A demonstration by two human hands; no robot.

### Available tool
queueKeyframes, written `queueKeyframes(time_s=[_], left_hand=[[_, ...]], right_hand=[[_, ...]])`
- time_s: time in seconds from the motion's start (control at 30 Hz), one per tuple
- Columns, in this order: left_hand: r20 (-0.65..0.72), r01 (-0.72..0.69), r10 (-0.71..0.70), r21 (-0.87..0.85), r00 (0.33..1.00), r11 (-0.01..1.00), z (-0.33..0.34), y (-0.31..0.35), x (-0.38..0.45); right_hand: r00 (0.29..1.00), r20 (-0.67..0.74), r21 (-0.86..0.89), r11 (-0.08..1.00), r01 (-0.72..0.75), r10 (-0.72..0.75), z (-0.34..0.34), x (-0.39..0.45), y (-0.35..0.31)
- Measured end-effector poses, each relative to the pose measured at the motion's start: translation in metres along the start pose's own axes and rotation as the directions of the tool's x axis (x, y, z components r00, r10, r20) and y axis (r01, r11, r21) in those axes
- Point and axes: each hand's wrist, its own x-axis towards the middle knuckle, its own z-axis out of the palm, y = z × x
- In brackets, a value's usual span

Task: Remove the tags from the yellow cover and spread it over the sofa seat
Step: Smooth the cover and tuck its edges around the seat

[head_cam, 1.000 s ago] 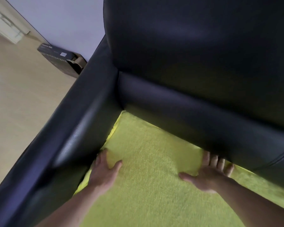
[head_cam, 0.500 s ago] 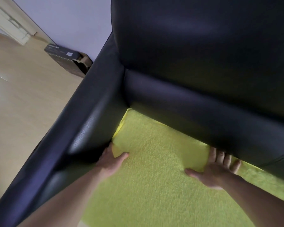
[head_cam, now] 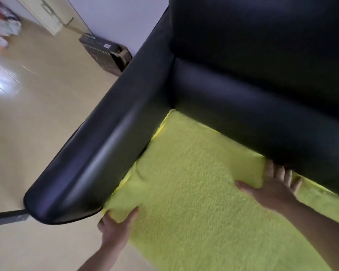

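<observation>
Covering sofa (head_cam: 114, 145): yellow cover (head_cam: 194, 192)

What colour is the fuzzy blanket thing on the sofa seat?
The cover is bright yellow-green, plain with no pattern, seen in the head view.

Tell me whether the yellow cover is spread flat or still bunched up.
Mostly spread: the yellow cover lies flat across the seat, with a small wrinkle beside the armrest. Left hand grips its front corner; right hand presses the back edge.

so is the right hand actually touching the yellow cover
Touching. The head view shows the right hand lying flat on the yellow cover, its fingertips reaching the crease under the backrest.
</observation>
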Motion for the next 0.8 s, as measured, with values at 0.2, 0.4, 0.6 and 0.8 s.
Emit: queueKeyframes(time_s=[0.2, 0.4, 0.6, 0.8], left_hand=[[0.025, 0.105, -0.103, -0.062, 0.994, 0.993, 0.012, 0.02, 0.008], [0.065, 0.14, -0.14, 0.012, 0.988, 0.99, 0.018, 0.01, 0.03], [-0.003, 0.083, -0.084, 0.102, 0.996, 0.991, 0.022, 0.007, 0.031], [-0.087, -0.408, 0.444, 0.27, 0.892, 0.872, 0.052, 0.023, -0.048]], right_hand=[[0.953, -0.219, 0.089, 0.968, 0.235, -0.211, 0.027, -0.051, 0.024], [0.925, -0.284, 0.035, 0.962, 0.272, -0.251, 0.127, -0.156, 0.028], [0.953, -0.143, -0.09, 0.962, 0.257, -0.268, 0.16, -0.162, 0.032], [0.939, -0.16, 0.159, 0.931, 0.328, -0.304, 0.135, -0.176, 0.043]])
